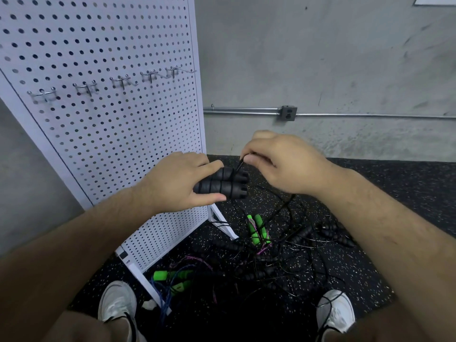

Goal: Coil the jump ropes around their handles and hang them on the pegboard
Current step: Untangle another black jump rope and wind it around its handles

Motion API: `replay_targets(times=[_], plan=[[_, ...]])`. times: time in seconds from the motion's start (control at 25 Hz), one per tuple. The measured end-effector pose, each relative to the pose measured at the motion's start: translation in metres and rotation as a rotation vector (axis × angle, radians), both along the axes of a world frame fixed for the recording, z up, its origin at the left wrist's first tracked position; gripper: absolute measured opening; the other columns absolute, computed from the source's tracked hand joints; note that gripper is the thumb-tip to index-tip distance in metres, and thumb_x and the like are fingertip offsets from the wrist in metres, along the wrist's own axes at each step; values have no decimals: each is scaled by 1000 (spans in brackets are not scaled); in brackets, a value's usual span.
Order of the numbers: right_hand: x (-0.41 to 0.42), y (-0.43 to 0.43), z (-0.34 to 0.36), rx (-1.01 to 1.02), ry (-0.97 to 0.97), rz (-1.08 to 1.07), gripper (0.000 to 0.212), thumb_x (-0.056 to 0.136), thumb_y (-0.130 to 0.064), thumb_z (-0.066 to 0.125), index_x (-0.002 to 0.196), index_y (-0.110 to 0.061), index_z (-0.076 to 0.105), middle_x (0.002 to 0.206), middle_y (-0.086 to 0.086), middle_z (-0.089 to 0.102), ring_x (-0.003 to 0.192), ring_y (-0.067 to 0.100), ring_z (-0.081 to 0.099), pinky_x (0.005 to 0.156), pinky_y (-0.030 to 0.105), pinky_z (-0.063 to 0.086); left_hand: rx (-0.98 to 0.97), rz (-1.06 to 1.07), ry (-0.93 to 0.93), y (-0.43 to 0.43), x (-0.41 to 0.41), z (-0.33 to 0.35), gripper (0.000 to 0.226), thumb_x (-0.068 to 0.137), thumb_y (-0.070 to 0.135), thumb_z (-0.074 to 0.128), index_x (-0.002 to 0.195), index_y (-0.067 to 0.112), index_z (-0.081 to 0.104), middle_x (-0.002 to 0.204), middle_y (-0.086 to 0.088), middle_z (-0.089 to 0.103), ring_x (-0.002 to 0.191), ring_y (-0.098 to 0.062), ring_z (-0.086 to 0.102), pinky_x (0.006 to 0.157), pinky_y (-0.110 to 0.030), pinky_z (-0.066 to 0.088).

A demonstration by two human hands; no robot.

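The left hand (pixel 180 181) grips two black handles (pixel 229 183) side by side, with cord wound round them. The right hand (pixel 278 164) pinches the black cord (pixel 240 165) just above. On the far left, the white pegboard (pixel 98 132) carries five metal hooks (pixel 118 82). Two green-handled ropes (pixel 257 229) and tangled black ropes (pixel 303 243) lie on the floor (pixel 370 267).

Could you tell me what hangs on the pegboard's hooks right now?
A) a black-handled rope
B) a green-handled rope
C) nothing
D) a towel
C: every hook on the pegboard is bare; the left hand grips the black handles, the right hand pinches their cord.
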State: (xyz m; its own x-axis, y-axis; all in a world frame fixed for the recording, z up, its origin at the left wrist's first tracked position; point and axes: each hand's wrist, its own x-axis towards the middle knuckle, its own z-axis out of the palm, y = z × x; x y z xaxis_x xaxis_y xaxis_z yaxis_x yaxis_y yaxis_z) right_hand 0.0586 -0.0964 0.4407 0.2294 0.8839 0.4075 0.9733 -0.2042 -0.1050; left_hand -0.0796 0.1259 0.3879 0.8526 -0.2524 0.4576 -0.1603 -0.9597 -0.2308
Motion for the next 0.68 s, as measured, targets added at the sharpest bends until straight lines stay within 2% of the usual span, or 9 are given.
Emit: replay_targets(times=[0.12,0.2,0.28,0.36,0.44,0.52,0.68], plan=[[22,3,-7,83,236,19,16,100,-26,58,105,-18,71,97,-5,65,95,15,61,87,38,50,-48,-103,-47,-14,-7,4,72,90,73,48,133,16,59,96,2,61,82,-19,59,71,-34,48],[23,3,-13,133,465,44,19,103,-25,54,103,-15,70,95,-2,69,92,17,64,88,38,51,-66,-121,-107,-23,-10,13,72,90,71,52,134,14,60,102,2,64,87,-19,60,74,-35,49],[10,6,-22,130,783,26,20,104,-13,49,97,-16,67,86,-1,68,76,18,58,75,37,49,-59,-87,-157,-25,-10,21,71,89,70,55,133,14,61,101,2,64,88,-19,60,75,-34,48],[-11,14,-34,46,975,-53,31,103,-2,46,90,-24,63,67,-12,65,62,7,54,61,25,42,-32,-25,-187,-21,-9,24,70,89,70,56,133,16,61,98,2,63,85,-19,59,73,-33,45],[-28,22,-49,-45,950,-71,29,107,-17,40,85,-23,56,56,-14,57,49,-3,47,55,21,39,-11,59,-199,-13,-6,25,71,89,71,54,133,17,60,94,2,61,82,-20,57,71,-33,44],[-39,26,-61,-115,824,-65,32,108,-37,33,88,-24,53,68,-11,54,56,-1,46,57,21,37,-6,161,-213,-3,-3,27,72,89,74,50,134,18,59,92,1,60,81,-21,57,71,-34,45],[-59,25,-57,-175,682,-79,33,108,-42,32,86,-23,49,76,-9,52,63,1,47,56,19,32,65,223,-149,16,8,19,73,90,76,43,134,19,57,89,-1,58,79,-23,56,68,-34,41]])
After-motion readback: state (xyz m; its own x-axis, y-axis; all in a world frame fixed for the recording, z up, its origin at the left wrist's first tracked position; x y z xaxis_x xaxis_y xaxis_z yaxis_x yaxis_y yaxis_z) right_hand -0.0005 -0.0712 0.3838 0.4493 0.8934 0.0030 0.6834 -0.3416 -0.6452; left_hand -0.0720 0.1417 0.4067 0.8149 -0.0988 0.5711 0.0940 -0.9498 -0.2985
